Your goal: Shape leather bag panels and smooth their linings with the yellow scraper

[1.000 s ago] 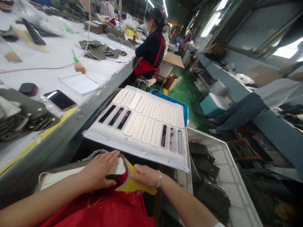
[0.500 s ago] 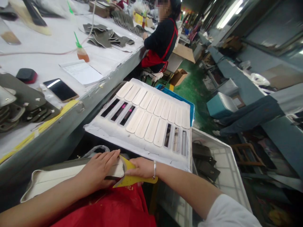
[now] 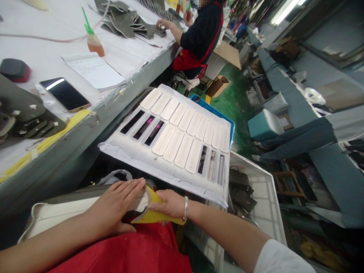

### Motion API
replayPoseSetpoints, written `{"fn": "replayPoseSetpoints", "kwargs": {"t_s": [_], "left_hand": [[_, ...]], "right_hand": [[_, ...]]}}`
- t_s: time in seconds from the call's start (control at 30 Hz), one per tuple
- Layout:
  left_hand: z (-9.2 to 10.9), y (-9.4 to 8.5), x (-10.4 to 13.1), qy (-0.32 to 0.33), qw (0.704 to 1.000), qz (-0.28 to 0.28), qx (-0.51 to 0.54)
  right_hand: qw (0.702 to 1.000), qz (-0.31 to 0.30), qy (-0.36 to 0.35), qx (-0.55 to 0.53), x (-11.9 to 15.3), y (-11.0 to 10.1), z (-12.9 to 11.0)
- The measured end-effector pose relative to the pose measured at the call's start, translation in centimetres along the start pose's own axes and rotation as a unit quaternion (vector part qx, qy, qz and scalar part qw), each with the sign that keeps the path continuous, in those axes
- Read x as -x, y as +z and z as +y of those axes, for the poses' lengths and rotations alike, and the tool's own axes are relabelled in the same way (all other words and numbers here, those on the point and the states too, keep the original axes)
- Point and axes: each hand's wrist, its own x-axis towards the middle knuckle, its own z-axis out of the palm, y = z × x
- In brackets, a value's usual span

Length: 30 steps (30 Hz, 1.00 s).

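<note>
One cream piece, long axis left-to-right

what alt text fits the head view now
A person's left hand rests on a long cream piece; beside it, the right hand grips a yellow piece. Beyond, pale strips lie on a white board; a co-worker sits at a table.

A phone lies near a notepad and a green-tipped bottle on the white-topped table.
</note>
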Motion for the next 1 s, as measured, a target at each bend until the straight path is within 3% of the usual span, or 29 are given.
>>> {"fn": "replayPoseSetpoints", "kwargs": {"t_s": [0.3,0.5,0.53,0.63,0.7,0.83,0.93,1.0], "left_hand": [[-0.8,0.7,0.0,0.018,0.998,0.060,-0.017],[-0.2,0.4,-0.3,-0.004,0.998,0.062,-0.019],[0.1,0.4,-0.4,-0.009,0.998,0.061,-0.020],[0.7,0.4,-0.2,-0.017,0.997,0.071,-0.026],[1.0,0.4,0.2,-0.026,0.996,0.082,-0.031],[1.0,0.5,1.0,-0.037,0.994,0.091,-0.046],[0.9,1.0,1.5,-0.024,0.992,0.113,-0.046],[0.8,1.3,1.7,-0.013,0.991,0.129,-0.043]], "right_hand": [[0.995,0.086,0.029,-0.047,-0.2,2.2,-0.6],[0.959,0.283,-0.001,0.001,-0.1,5.4,-0.6],[0.961,0.276,-0.001,-0.030,0.2,5.7,-0.3],[0.966,0.167,-0.027,-0.198,1.9,5.7,0.9],[0.932,0.173,-0.105,-0.302,3.3,5.4,1.6],[0.802,0.283,-0.253,-0.461,4.4,5.0,0.6],[0.757,0.328,-0.292,-0.484,2.8,5.0,-1.7],[0.735,0.393,-0.318,-0.451,1.1,5.0,-3.0]]}}
